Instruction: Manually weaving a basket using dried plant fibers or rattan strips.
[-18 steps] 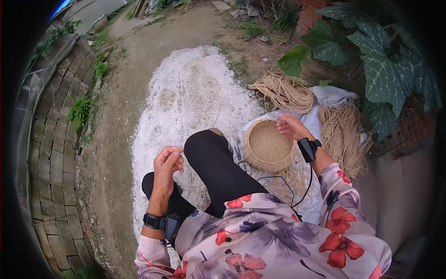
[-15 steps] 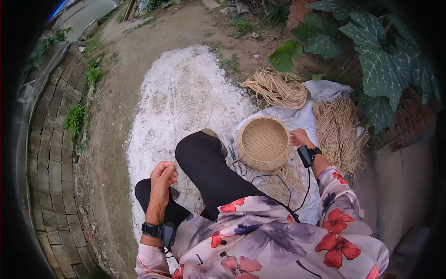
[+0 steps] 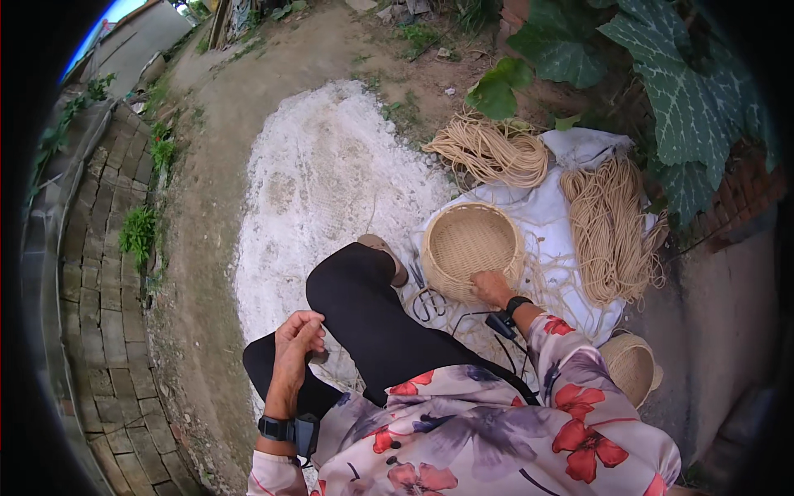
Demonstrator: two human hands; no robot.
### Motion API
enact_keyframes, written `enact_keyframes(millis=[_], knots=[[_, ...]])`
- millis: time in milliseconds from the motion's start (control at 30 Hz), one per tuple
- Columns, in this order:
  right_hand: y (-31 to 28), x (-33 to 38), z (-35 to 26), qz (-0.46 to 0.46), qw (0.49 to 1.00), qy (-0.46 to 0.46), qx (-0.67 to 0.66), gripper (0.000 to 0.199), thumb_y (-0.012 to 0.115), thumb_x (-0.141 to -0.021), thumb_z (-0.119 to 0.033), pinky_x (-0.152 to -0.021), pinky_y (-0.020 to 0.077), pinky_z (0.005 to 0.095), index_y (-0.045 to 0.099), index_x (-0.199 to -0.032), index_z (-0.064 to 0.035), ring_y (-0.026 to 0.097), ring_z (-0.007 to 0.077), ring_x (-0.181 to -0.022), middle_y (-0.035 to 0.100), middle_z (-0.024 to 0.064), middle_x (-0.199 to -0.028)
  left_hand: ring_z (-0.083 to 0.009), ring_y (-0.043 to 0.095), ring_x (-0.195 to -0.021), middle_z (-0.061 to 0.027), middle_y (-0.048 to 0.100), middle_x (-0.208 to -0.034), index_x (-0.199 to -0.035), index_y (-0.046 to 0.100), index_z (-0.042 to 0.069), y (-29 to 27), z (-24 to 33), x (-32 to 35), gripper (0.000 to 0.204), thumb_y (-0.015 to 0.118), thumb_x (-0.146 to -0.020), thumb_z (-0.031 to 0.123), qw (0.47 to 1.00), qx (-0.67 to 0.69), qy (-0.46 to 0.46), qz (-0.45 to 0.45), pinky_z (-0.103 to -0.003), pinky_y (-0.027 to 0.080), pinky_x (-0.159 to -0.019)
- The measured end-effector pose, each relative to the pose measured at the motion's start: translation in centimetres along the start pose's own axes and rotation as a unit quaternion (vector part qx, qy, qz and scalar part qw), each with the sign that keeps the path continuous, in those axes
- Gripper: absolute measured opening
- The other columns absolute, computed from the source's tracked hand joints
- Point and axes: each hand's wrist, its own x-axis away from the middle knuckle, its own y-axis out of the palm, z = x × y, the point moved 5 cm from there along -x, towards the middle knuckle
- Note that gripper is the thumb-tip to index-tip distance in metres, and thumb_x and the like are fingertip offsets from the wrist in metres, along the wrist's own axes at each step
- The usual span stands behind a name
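Note:
A round woven basket (image 3: pixel 463 234) stands with its mouth up on a white sheet to the right of my knees. My right hand (image 3: pixel 493 289) is at its near right side, fingers bent against the rim and wall. Over my left thigh hovers my left hand (image 3: pixel 298 335), its fingers curled and the thumb pressed to them. Whatever it may pinch is too small to make out. Dark-handled scissors (image 3: pixel 428 302) lie between my leg and the basket.
Coils of pale cord (image 3: pixel 492 153) lie behind the basket, and a thick bundle of cord (image 3: pixel 610 227) lies to its right. A second woven basket (image 3: pixel 628 369) sits by my right elbow. Large green leaves (image 3: pixel 662 91) hang at the upper right. A brick strip (image 3: pixel 103 322) runs along the left.
My right hand has moved left and nearer, from the basket's right rim to its near right side. My left hand has shifted slightly. The second basket has come into view beside my right arm.

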Motion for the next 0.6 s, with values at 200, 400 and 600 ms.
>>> enact_keyframes(millis=[200, 400, 600], knots=[[-16.3, -4.4, -0.3, 0.217, 0.958, 0.024, -0.187, 0.036, 0.058, -0.086, -0.037, -0.069, 0.0479, 0.05, 0.068, -0.086, -0.0025, 0.063, 0.0424, -0.076, 0.066, 0.0219, -0.076, -0.005, 0.058, -0.063, 0.0005, 0.063, -0.077, -0.102, 0.065, 0.006, -1.9, 0.2, 1.4, 0.014, 0.063, -0.097, 0.019, 1.0, 0.011, 0.02, 0.006, -0.019, 0.048, -0.059], [-28.3, -3.0, -8.3, 0.251, 0.929, -0.005, -0.271, 0.045, 0.054, -0.095, -0.036, -0.058, 0.0405, 0.0422, 0.057, -0.074, 0.0029, 0.047, 0.0302, -0.055, 0.051, 0.019, -0.061, -0.0055, 0.057, -0.067, 0.0004, 0.063, -0.079, -0.102, 0.067, 0.006, -4.4, 2.7, 3.5, 0.015, 0.063, -0.096, 0.019, 0.997, -0.01, 0.064, 0.037, -0.02, 0.047, -0.062], [-35.0, -0.9, -22.5, 0.261, 0.895, -0.204, -0.299, 0.037, 0.055, -0.095, -0.027, -0.055, 0.0372, 0.0387, 0.053, -0.074, 0.0028, 0.039, 0.0218, -0.055, 0.043, 0.0155, -0.06, -0.0055, 0.056, -0.071, 0.0019, 0.063, -0.08, -0.101, 0.068, 0.005, -6.4, 7.8, 6.3, 0.013, 0.064, -0.095, 0.017, 0.978, -0.064, 0.171, 0.102, -0.021, 0.046, -0.064]])
